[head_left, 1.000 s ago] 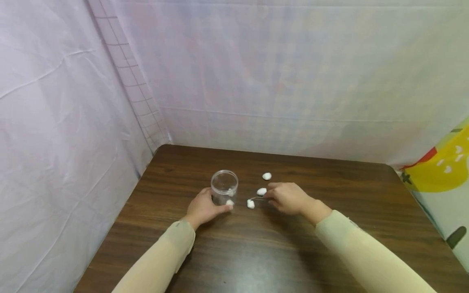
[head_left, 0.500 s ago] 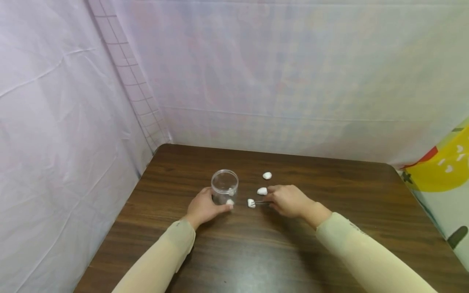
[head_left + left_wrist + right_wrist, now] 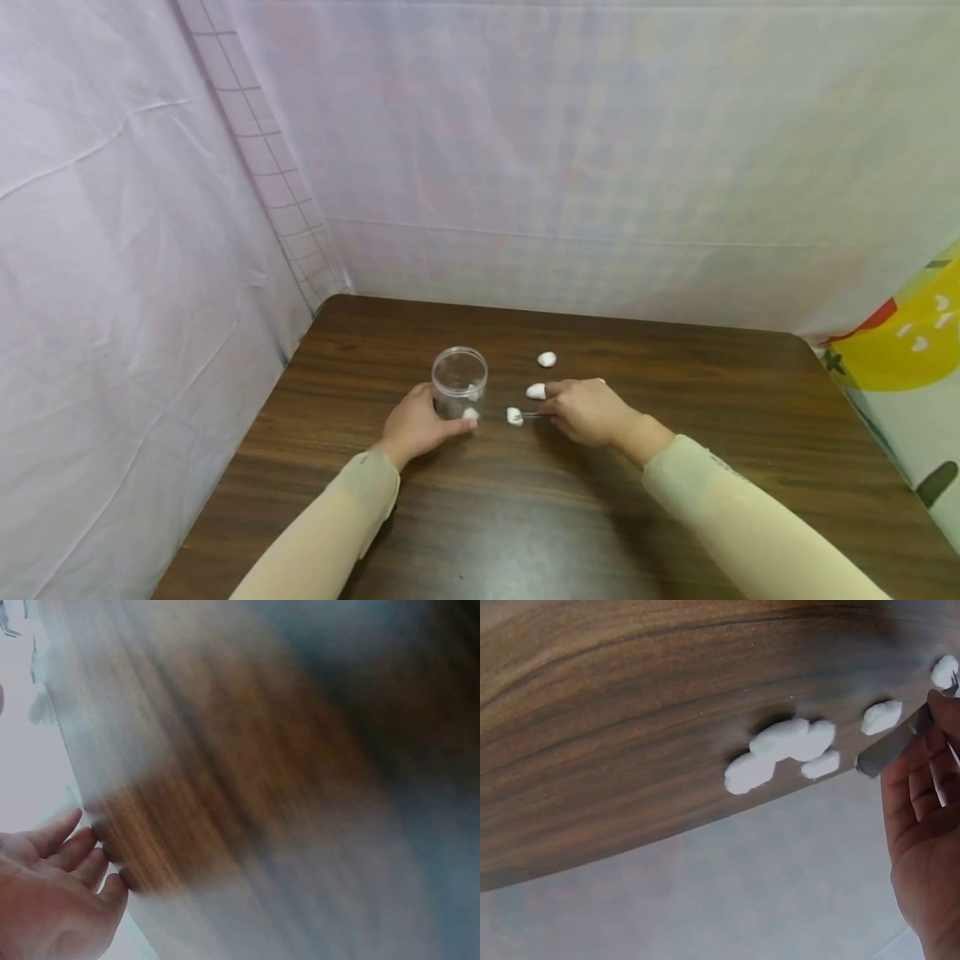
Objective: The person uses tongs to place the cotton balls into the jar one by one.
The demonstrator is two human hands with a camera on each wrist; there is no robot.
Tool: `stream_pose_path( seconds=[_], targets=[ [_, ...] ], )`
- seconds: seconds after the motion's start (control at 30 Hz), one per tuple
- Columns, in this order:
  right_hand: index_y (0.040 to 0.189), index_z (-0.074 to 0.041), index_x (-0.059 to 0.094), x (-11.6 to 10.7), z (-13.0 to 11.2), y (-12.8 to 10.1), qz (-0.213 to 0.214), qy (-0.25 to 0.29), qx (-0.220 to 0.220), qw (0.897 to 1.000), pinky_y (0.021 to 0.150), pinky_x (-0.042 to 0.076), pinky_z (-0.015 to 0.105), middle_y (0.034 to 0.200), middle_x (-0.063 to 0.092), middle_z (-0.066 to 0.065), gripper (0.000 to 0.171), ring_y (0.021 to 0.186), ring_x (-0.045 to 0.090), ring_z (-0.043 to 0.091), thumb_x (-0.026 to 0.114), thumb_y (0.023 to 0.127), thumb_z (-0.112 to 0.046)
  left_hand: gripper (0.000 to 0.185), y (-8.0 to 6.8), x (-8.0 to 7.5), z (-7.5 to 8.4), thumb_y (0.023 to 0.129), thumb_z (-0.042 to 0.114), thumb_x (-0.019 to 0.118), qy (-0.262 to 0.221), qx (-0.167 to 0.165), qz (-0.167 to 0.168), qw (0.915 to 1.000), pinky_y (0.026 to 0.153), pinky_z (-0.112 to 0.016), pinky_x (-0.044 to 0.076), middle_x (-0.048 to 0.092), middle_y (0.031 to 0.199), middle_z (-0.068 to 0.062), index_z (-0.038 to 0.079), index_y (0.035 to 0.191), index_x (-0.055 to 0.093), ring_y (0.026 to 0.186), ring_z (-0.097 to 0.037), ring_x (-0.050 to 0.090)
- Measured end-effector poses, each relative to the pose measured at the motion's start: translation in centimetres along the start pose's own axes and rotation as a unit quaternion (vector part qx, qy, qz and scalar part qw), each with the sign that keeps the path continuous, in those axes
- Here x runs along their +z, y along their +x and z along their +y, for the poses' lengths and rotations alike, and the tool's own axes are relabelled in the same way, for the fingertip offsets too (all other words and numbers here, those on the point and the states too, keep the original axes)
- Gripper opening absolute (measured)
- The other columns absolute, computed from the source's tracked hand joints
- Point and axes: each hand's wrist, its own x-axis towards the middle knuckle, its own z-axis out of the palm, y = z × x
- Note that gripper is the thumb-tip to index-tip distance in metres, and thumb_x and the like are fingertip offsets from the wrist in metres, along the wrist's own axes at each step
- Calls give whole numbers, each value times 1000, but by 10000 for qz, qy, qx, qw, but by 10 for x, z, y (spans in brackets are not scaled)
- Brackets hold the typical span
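Tweezers (image 3: 889, 751) in the right hand (image 3: 590, 412) touch a cotton ball (image 3: 513, 415).

- Jar (image 3: 460, 380) on the surface (image 3: 480, 546) — cotton balls (image 3: 470, 413) inside, left hand (image 3: 420, 424) at its left.
- Right of it: nearest cotton ball (image 3: 514, 416), tweezers (image 3: 534, 414), right hand (image 3: 592, 411).
- Behind that ball, a second one (image 3: 536, 391) — a third (image 3: 547, 359) farther back.

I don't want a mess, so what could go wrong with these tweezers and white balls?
The white ball at the tips of the tweezers might slip free if only its edge is caught. The right hand is right beside a second white ball and could nudge it away. The clear jar looks open at the top, so if the left hand tipped it, the white pieces inside might spill.
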Motion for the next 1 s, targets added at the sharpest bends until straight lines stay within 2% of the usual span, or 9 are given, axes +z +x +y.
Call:
stream_pose_path(
  seconds=[0.3, 0.5, 0.77, 1.0],
  targets=[
    [96, -18, 79, -1, 3, -5, 147, 124, 238, 9995, 52, 50, 35, 85, 56, -7, 21, 70, 58, 13, 75, 77, -10, 84, 0, 0, 0, 72, 64, 79, 39, 5, -1, 10000, 98, -50, 45, 58, 136, -11, 10, 133, 61, 121, -31, 56],
    [96, -18, 79, -10, 9, -11, 313, 184, 386, 9986, 50, 48, 32, 84, 55, -8, 22, 66, 55, 10, 75, 77, -9, 83, -1, -1, 0, 73, 63, 80, 21, -9, -17, 10000, 98, -51, 45, 58, 136, -11, 10, 133, 61, 122, -31, 56],
    [97, -18, 79, -40, 19, -8, 431, 241, 709, 9963, 50, 45, 29, 85, 55, -9, 18, 63, 50, 5, 78, 80, -13, 83, 1, 0, -1, 73, 63, 80, 26, 3, -11, 10000, 99, -51, 45, 58, 136, -11, 10, 134, 60, 121, -32, 56],
    [100, -16, 78, -73, 23, 10, 668, 234, 653, 9954, 46, 39, 26, 81, 52, -9, 18, 59, 44, 5, 74, 84, -11, 82, 2, 2, -2, 73, 63, 80, -18, 27, -20, 10000, 99, -51, 45, 58, 136, -11, 10, 134, 61, 121, -31, 56]
  ],
)
